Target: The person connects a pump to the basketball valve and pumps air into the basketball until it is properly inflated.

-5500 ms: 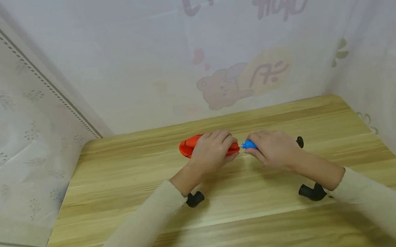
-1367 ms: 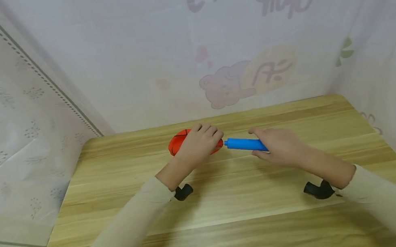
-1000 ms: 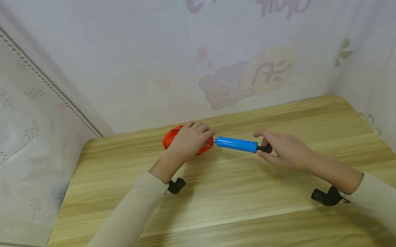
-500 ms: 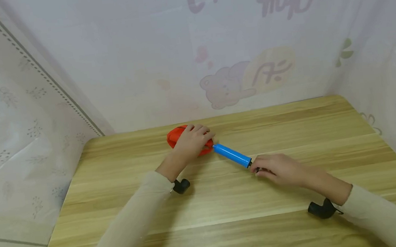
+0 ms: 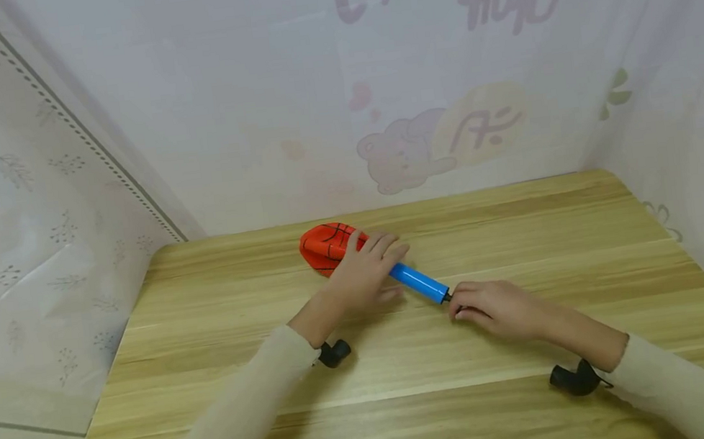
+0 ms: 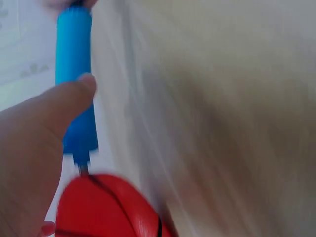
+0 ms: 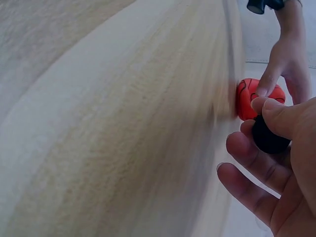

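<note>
A partly collapsed red toy basketball (image 5: 327, 245) with black lines lies toward the table's back. In the left wrist view, the thin metal needle of a blue hand pump (image 6: 79, 126) meets the red ball (image 6: 98, 207). My left hand (image 5: 361, 273) is over the pump's front end beside the ball, its fingers spread and the thumb reaching across the blue barrel. With thumb and fingers, my right hand (image 5: 499, 308) pinches the pump's black handle, whose round knob (image 7: 269, 137) shows in the right wrist view. Much of the pump's front is hidden under the left hand in the head view.
The wooden table (image 5: 413, 415) stands against pale printed cloth walls (image 5: 236, 117) at the back and sides. A black wrist camera mount (image 5: 335, 353) hangs below the left wrist, another black mount (image 5: 575, 378) below the right.
The left hand has let go of the ball and moved right onto the pump's front. Since 1.4 s ago, the pump has tilted and the right hand has shifted from its barrel to its handle.
</note>
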`<state>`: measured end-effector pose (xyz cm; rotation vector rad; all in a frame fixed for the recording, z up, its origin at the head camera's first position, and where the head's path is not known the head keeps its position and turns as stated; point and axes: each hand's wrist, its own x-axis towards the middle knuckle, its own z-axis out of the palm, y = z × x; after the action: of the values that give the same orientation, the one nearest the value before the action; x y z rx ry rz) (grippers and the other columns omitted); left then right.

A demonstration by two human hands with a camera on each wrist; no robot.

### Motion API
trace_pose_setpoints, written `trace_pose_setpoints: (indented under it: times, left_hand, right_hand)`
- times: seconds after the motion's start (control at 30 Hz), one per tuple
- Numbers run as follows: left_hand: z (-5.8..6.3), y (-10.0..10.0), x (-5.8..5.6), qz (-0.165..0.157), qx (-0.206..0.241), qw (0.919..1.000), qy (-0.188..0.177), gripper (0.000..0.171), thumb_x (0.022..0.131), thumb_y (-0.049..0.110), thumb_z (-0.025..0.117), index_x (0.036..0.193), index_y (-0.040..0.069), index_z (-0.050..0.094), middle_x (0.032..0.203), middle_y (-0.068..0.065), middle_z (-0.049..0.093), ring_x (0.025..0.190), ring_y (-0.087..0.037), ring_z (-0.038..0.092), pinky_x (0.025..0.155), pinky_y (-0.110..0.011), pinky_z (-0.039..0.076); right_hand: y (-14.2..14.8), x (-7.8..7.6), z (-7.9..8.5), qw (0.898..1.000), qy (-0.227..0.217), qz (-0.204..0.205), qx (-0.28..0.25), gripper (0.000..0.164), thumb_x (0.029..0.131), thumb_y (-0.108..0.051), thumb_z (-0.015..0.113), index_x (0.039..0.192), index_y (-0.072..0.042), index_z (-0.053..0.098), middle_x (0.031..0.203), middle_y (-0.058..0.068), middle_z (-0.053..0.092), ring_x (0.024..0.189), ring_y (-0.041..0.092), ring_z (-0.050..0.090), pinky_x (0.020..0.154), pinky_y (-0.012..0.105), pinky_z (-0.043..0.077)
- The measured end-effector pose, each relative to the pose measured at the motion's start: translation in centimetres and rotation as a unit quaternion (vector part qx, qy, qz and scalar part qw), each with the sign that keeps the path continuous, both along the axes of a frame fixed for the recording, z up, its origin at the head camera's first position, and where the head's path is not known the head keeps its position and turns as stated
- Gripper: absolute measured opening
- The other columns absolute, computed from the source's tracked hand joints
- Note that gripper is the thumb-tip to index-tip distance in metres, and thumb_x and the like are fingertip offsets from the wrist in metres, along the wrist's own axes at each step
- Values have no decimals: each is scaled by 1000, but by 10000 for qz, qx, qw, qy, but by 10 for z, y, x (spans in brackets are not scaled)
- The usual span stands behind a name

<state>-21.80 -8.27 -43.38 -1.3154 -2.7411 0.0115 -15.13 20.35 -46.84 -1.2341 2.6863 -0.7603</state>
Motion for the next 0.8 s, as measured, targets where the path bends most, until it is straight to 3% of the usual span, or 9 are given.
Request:
trace_pose_setpoints:
  times: [0.23,0.5,0.63,0.8]
  left_hand:
    - [-8,16,18,-409,252,9987,182,77,96,55,64,155,11,39,157,-10,40,147,-26,33,118,-59,25]
    - [-17,26,28,-959,755,9914,466,62,98,42,67,148,10,50,144,-4,54,137,-20,47,119,-43,30]
    - [-21,29,31,-958,814,9907,520,56,98,40,66,146,12,54,137,0,59,130,-18,53,116,-42,34]
    - [-21,33,33,-799,482,9931,711,47,102,34,62,145,17,55,129,3,63,123,-17,56,113,-39,37]
  right_hand:
    - [-1,1,4,9991,334,119,-213,9,101,-14,64,107,-17,70,104,-11,65,87,0,59,74,27,55]
    - [-2,1,10,9970,560,229,-478,9,100,-11,65,107,-14,70,104,-9,66,87,1,60,72,26,54]
    - [-3,2,14,9964,583,347,-507,10,102,-11,62,109,-14,68,106,-9,66,91,2,62,75,28,55]
    - [-4,4,17,9968,575,386,-396,9,103,-14,61,109,-16,68,105,-11,64,92,1,61,77,28,56]
